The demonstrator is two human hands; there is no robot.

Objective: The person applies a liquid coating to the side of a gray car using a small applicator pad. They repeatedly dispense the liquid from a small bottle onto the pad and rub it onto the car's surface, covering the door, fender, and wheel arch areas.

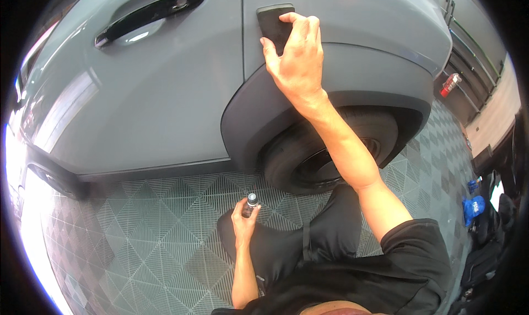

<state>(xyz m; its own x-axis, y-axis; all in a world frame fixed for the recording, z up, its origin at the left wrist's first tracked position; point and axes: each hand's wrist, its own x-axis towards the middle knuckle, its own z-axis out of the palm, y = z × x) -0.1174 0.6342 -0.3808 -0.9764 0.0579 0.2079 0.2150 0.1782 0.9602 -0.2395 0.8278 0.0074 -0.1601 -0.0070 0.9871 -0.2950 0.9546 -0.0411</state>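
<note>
My right hand (301,59) reaches up to the grey car's rear side panel (358,17), its thumb and fingers gripping a flat black block (272,24) with a lighter top edge. The block looks like an applicator pad and lies against the paint just right of the door seam, above the wheel arch. Low down by my knee, my left hand (242,218) is closed around a small dark bottle (252,200) that stands upright in the fingers, its pale round top facing up. Whether the bottle is capped I cannot tell.
A black door handle (151,15) sticks out at upper left. Dark wheel-arch trim (237,117) surrounds the tyre (275,163) close to my knees. Grey ribbed tiles (143,232) cover the floor. At right are a red bottle-like object (450,85) and a blue item (473,209).
</note>
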